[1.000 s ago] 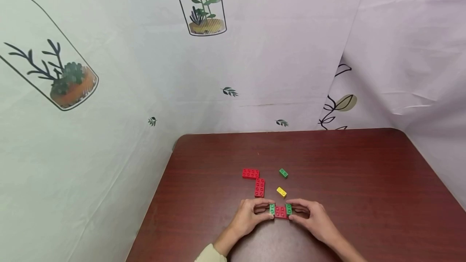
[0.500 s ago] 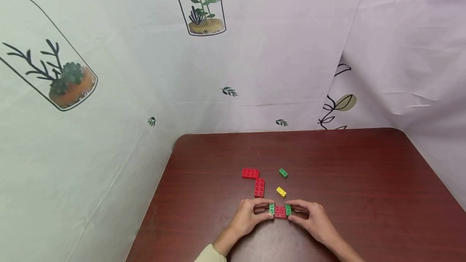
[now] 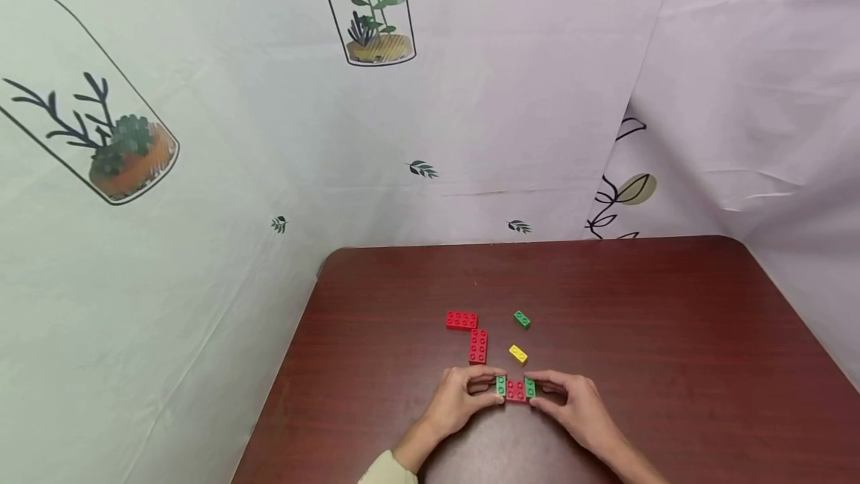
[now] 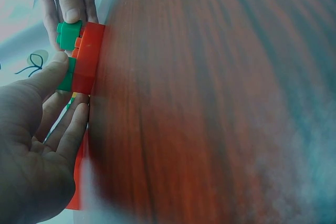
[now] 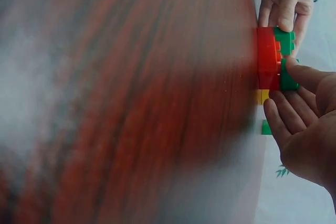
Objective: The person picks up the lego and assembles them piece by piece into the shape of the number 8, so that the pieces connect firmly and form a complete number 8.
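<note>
A red building brick [image 3: 516, 392] lies on the table between both hands, and two green bricks sit on its two ends, with bare red studs between them. My left hand [image 3: 454, 400] pinches the left green brick [image 3: 501, 385] between thumb and fingers. On the other end, the right green brick [image 3: 530, 388] is pinched by my right hand [image 3: 577, 408]. In the right wrist view the red brick [image 5: 268, 59] is below the green ones, flat against the table. The thumb of each hand presses the near side of its green brick in the wrist views.
Beyond the hands lie a yellow brick [image 3: 518, 354] and a small green brick [image 3: 522, 319]. To their left are an upright-lying red brick [image 3: 478, 346] and a crosswise red brick [image 3: 462, 320], corners close together. A printed cloth [image 3: 470, 133] hangs behind the dark wooden table [image 3: 658, 305].
Both hands keep their pinch on the green bricks. The right hand and its green brick have shifted very slightly left; the loose bricks lie as before.
</note>
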Tool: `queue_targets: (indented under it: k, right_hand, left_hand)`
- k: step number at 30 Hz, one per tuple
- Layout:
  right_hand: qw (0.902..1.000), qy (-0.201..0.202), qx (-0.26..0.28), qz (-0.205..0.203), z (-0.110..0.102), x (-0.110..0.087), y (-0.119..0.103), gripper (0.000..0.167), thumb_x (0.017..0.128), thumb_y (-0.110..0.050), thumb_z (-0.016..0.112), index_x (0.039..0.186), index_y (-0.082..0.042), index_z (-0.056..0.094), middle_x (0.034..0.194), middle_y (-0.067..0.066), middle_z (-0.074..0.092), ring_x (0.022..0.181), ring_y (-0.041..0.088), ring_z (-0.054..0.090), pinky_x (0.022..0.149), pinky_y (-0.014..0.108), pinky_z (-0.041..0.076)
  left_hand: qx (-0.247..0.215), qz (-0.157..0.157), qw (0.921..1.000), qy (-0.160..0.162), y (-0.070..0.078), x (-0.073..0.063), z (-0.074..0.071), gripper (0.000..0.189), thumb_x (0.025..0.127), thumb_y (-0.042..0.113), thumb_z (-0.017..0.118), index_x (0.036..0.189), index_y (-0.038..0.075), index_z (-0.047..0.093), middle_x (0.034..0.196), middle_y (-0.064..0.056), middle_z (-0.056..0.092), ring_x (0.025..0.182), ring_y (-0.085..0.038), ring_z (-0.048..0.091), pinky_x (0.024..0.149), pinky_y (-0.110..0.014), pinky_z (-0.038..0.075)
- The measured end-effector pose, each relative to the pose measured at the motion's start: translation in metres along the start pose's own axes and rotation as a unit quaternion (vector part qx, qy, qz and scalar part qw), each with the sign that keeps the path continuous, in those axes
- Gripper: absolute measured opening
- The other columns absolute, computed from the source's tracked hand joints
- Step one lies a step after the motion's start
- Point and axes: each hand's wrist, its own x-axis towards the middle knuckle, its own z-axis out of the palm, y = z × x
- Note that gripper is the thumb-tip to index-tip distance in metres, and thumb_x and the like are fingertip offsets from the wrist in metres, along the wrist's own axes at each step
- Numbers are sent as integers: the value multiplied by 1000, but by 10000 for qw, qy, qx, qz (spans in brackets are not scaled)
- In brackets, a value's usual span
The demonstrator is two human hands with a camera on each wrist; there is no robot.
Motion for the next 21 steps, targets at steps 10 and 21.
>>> queue_targets:
  k: [10,21]
  right_hand:
    - [9997,109,-190,44,2,-2,1,38,80,0,91,116,-6,81,108,9,80,96,15,77,77,30,65]
    - [9961,363,-627,-506,3,-3,1,42,74,1,95,113,-10,82,103,2,81,92,14,78,74,31,64]
  left_hand:
    - [61,-3,10000,32,-1,0,0,36,89,7,86,123,5,78,119,-4,78,108,-13,74,89,-23,60]
    - [165,44,9999,5,0,1,0,35,89,6,86,123,3,78,119,-4,78,107,-11,74,88,-23,60]
